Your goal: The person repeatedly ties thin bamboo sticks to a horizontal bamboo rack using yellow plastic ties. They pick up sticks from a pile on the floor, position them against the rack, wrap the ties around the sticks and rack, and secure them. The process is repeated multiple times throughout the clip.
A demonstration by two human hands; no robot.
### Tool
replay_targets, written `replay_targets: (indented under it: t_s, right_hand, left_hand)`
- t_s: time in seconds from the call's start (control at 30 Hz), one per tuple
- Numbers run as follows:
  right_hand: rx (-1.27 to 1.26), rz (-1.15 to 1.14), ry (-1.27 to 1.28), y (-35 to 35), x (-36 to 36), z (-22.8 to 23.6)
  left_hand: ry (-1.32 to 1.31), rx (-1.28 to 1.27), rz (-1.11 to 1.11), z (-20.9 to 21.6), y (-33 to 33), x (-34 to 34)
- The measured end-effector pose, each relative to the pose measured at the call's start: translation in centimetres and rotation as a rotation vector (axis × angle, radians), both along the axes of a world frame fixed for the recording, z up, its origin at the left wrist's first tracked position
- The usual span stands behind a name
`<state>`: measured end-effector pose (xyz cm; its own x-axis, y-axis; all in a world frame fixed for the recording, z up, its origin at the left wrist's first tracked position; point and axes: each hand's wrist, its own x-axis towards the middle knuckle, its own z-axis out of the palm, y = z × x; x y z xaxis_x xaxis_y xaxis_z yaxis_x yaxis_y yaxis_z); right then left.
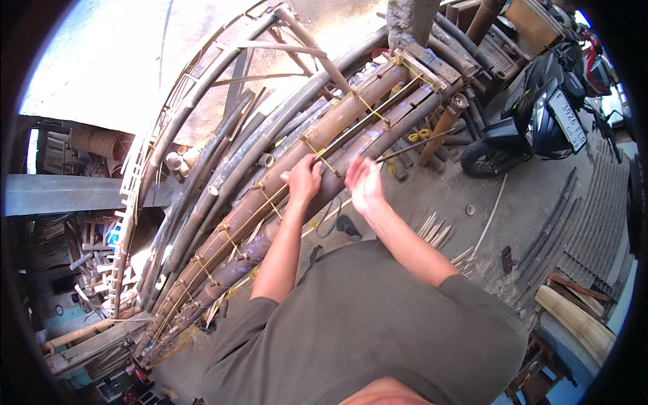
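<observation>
Two long brown bamboo poles run side by side from lower left to upper right; the far pole [344, 116] and the near pole [368, 143] are joined by several short crosspieces [329, 165] with yellow ties. My left hand [305, 181] rests on the far pole, its fingers curled closed beside a yellow tie; whatever they pinch is too small to make out. To its right, my right hand [364, 187] is raised over the near pole, apart from the left. Its fingers are blurred and partly overlap, so their grip is hidden.
A curved bamboo frame [179, 94] and more bamboo poles [223, 172] lie beyond. A wooden block [432, 64] sits at the poles' far right end, by a concrete post [410, 23]. A motorcycle [533, 121] stands right; split bamboo sticks [435, 233] lie on the floor.
</observation>
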<state>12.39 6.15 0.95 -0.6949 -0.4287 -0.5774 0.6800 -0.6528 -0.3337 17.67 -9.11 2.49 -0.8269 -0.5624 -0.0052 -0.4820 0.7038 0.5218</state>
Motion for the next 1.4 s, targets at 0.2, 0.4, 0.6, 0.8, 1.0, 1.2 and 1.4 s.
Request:
replay_targets:
  t_s: [0.2, 0.4, 0.6, 0.8, 1.0, 1.2, 1.4]
  right_hand:
    - [0.146, 0.461, 1.039, -12.8, 1.7, 7.7]
    - [1.238, 1.187, 1.788, -13.6, -11.0, 6.2]
    - [0.157, 1.245, 1.809, -4.4, -7.2, 10.7]
    - [0.565, 1.313, 1.594, 1.2, -0.5, 2.0]
    - [0.846, 1.059, 1.967, 1.8, 0.7, 0.4]
    - [0.882, 0.991, 1.843, -0.9, 8.6, -0.2]
    - [-0.234, 0.423, -0.099, -5.3, 16.1, -3.0]
  left_hand:
    - [0.257, 0.075, 0.062, -7.7, -1.4, -0.6]
    - [0.031, 0.195, 0.017, 0.3, -0.4, -1.1]
    - [0.079, 0.068, 0.114, -1.4, -0.4, 0.0]
    - [0.482, 0.629, 0.087, 0.9, -2.9, -4.2]
    - [0.272, -0.136, 0.156, -5.2, -12.3, -9.2]
    - [-0.091, 0.188, -0.154, 1.2, -13.5, -3.2]
    - [-0.154, 0.234, -0.277, -1.0, -13.7, 15.2]
